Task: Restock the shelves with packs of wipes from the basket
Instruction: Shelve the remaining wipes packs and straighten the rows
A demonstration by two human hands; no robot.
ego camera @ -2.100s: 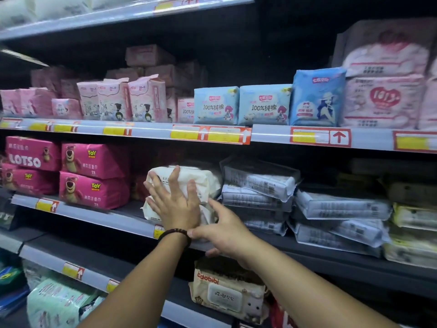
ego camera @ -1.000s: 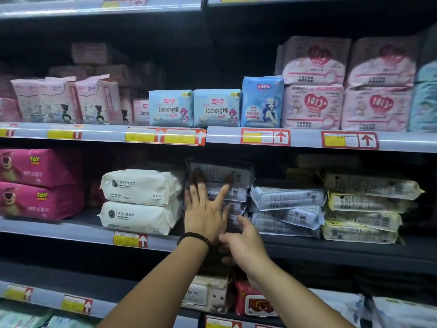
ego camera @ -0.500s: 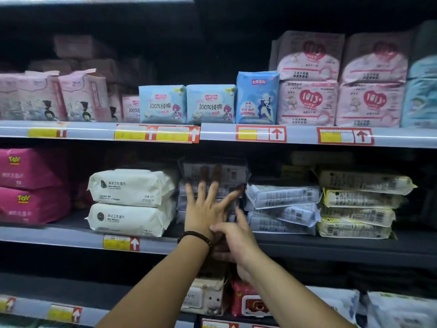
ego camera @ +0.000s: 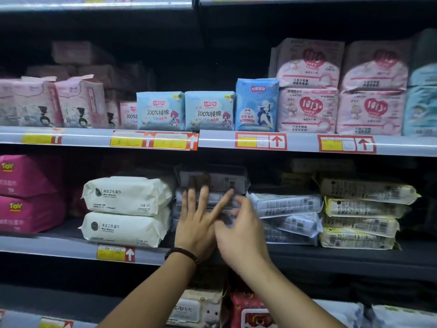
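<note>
I see two bare forearms coming in from the near edge, with no sleeves on either as far as they show. The left hand (ego camera: 197, 229) carries the only thing worn: a dark beaded bracelet (ego camera: 182, 254), a thin band of small round beads circling the wrist. The right hand (ego camera: 241, 235) and its wrist are bare, with no ring, watch or glove that I can make out. The right fingers (ego camera: 244, 203) are blurred, so their finer detail is lost to me.
</note>
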